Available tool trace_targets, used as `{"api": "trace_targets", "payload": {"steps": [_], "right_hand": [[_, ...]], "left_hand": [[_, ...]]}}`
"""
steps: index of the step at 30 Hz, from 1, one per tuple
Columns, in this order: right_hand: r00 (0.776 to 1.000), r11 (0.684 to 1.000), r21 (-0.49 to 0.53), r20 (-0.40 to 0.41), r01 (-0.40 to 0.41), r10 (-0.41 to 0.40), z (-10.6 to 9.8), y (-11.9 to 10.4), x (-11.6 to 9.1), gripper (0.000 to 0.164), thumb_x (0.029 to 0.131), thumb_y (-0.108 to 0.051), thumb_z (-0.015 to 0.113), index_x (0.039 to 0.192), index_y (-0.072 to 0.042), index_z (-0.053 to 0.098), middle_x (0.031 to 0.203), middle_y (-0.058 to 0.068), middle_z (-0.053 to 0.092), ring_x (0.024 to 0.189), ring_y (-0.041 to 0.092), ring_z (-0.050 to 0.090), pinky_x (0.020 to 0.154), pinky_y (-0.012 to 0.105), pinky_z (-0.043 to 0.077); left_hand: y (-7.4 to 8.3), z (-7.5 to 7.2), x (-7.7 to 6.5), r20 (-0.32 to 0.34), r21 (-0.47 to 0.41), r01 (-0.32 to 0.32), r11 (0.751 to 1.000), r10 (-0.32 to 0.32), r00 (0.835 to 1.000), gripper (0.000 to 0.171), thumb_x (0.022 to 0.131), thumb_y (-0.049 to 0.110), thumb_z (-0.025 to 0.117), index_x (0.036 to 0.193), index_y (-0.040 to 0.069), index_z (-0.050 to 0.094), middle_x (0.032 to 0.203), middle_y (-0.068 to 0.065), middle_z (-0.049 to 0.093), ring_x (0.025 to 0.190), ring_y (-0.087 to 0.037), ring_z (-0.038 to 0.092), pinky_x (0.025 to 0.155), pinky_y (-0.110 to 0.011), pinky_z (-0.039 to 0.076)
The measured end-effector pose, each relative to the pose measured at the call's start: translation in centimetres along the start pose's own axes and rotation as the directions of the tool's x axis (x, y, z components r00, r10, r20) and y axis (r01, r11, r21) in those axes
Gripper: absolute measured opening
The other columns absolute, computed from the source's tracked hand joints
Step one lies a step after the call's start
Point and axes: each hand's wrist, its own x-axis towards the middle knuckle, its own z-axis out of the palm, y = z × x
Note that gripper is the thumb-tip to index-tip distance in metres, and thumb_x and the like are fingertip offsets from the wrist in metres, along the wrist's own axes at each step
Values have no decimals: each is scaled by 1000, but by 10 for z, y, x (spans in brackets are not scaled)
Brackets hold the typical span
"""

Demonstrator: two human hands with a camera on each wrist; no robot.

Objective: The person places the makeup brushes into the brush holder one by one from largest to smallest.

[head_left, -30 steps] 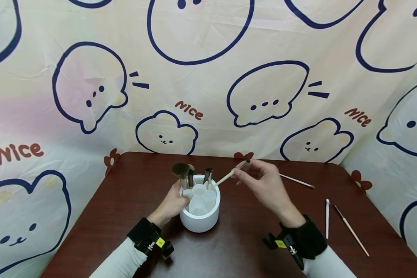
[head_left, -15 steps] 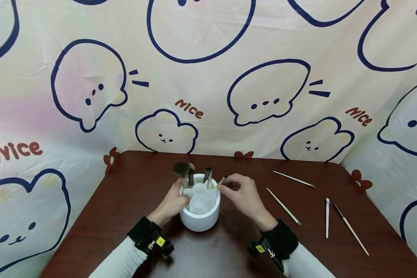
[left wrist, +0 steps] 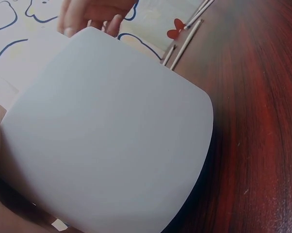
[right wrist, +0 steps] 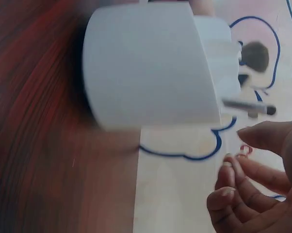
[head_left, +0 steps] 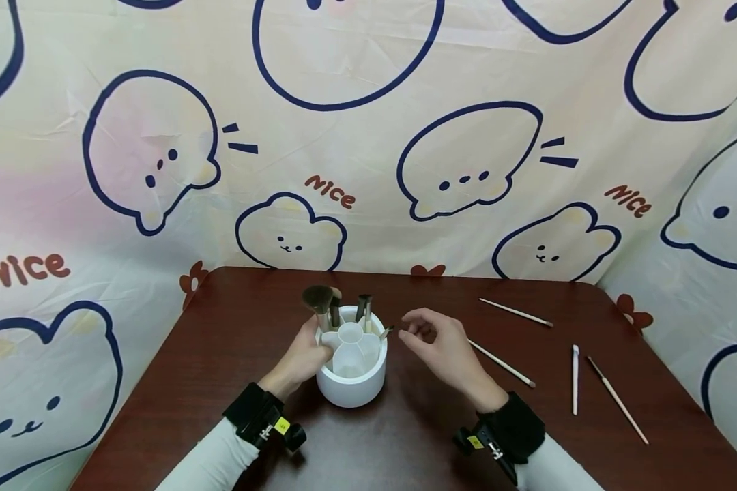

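I am seeing the person's left hand [head_left: 301,356] gripping the white holder [head_left: 351,391] on its left side, thumb reaching over the rim. The holder is standing upright on the dark wooden tabletop [head_left: 258,293]. The right hand [head_left: 440,346] is hovering to the right of it, holding nothing, its fingers loosely bent and a gap showing between thumb and forefinger. Just beside that thumb, a slim brush [head_left: 386,333] is leaning out over the holder's right rim, dark tip uppermost. Inside the holder, a broad brush [head_left: 317,299] is rising at the back left, and dark-tipped brushes [head_left: 362,307] are standing at the back right. On the right part of the tabletop I am also seeing a far brush [head_left: 516,312] lying aslant, a nearer brush [head_left: 501,363] lying partly behind the right hand, a white stick [head_left: 575,379] pointing away from the person, and a brown-ended brush [head_left: 617,400] lying beside it. Behind the tabletop, a pale printed backdrop [head_left: 368,157] is hanging
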Motion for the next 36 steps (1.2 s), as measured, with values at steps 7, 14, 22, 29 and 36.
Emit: {"api": "trace_targets", "payload": {"steps": [7,14,22,29,36], "right_hand": [[974,948,-255,71,-190,214,-34,42,-22,34,89,-19,62,118,-4,54,80,3,57,64,14,50,57,33,42],[878,797,-470,88,-379,470,-61,82,-41,31,89,-24,59,103,4,53,73,9,51,57,19,46,49,33,37],[843,734,-535,73,-418,534,-75,98,-48,21,91,-20,55,95,1,56,71,9,50,56,21,44,49,34,34],[864,733,-571,81,-369,497,-84,101,-50,14,90,-4,49,95,6,56,83,21,54,56,21,47,49,35,36],[873,751,-561,97,-348,477,-88,105,-49,8,84,6,48,91,4,52,73,12,52,56,22,46,49,35,35]], "left_hand": [[3,-2,-1,-21,16,28,999,-27,999,69,66,-15,45,133,-1,39,124,-16,52,108,-23,46,90,-42,37],[1,-3,0,-15,5,36,999,-36,999,71,65,-16,45,134,1,39,125,-15,51,108,-24,46,89,-43,38],[-35,2,13,-28,-8,28,1000,-28,999,74,65,-16,45,135,9,40,122,-9,54,107,-21,49,88,-42,40],[-35,3,14,-38,3,21,1000,-21,999,73,65,-15,46,134,10,41,123,-9,54,108,-21,49,89,-43,39],[-28,3,8,-55,-4,31,1000,-31,998,74,65,-15,48,135,9,41,125,-10,52,110,-22,47,91,-45,38]]}}
